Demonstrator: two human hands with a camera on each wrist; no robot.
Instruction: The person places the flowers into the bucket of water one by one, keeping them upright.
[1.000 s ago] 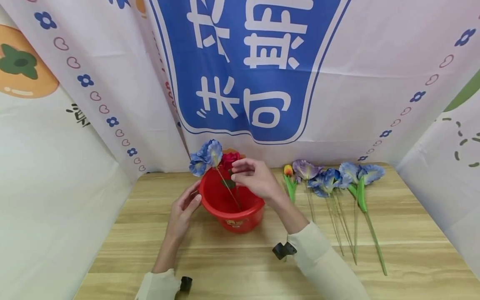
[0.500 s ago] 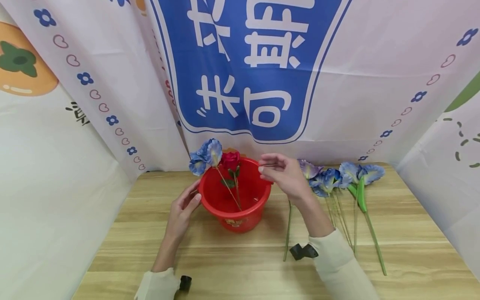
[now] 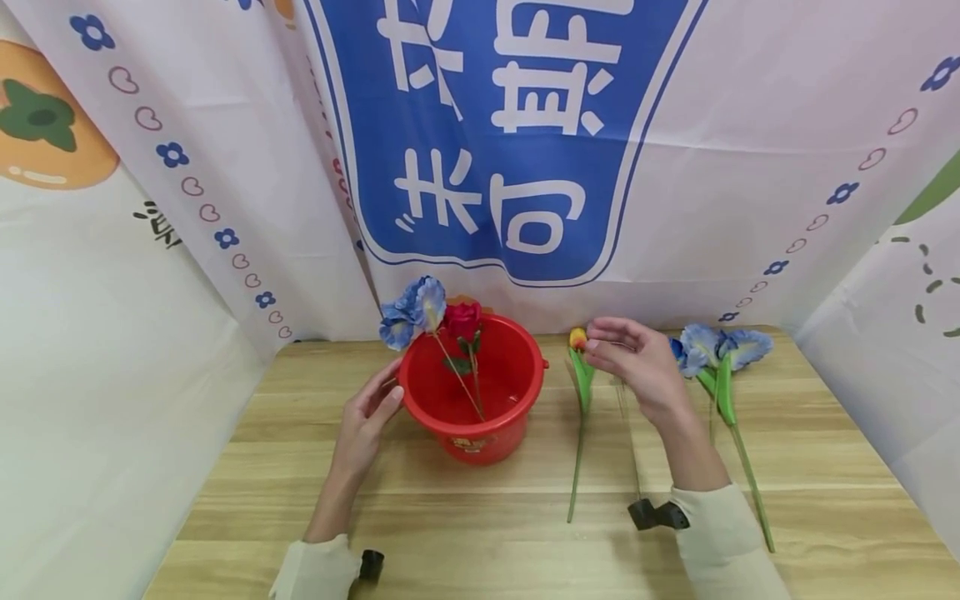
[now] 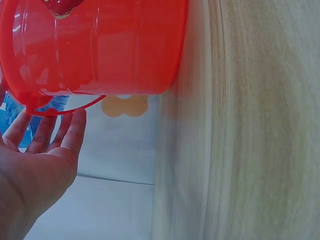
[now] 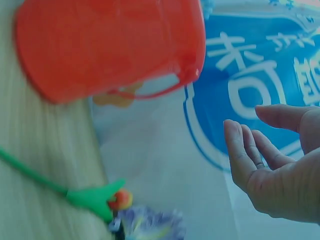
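A red bucket point(image 3: 480, 442) stands upright on the table, holding a blue iris point(image 3: 414, 312) and a red rose point(image 3: 462, 321) whose stems lean inside it. My left hand point(image 3: 363, 425) touches the bucket's left side near the rim. In the left wrist view, its loosely extended fingers point(image 4: 75, 132) meet the bucket's thin handle point(image 4: 92, 103). To the right, my right hand point(image 3: 637, 367) hovers with bent, relaxed fingers, apart from the bucket and holding nothing. Just left of it lies an orange-yellow tulip point(image 3: 577, 340); the hand covers most of a purple flower point(image 5: 150, 225), seen in the right wrist view.
More blue irises point(image 3: 723, 346) lie at the table's right, beside a long green stem point(image 3: 750, 483) with leaves. A printed white cloth point(image 3: 675, 250) with a blue panel hangs behind the table point(image 3: 480, 533).
My right hand has left the rose in the bucket and moved right, over the flowers on the table. My left hand has stayed at the bucket's side.
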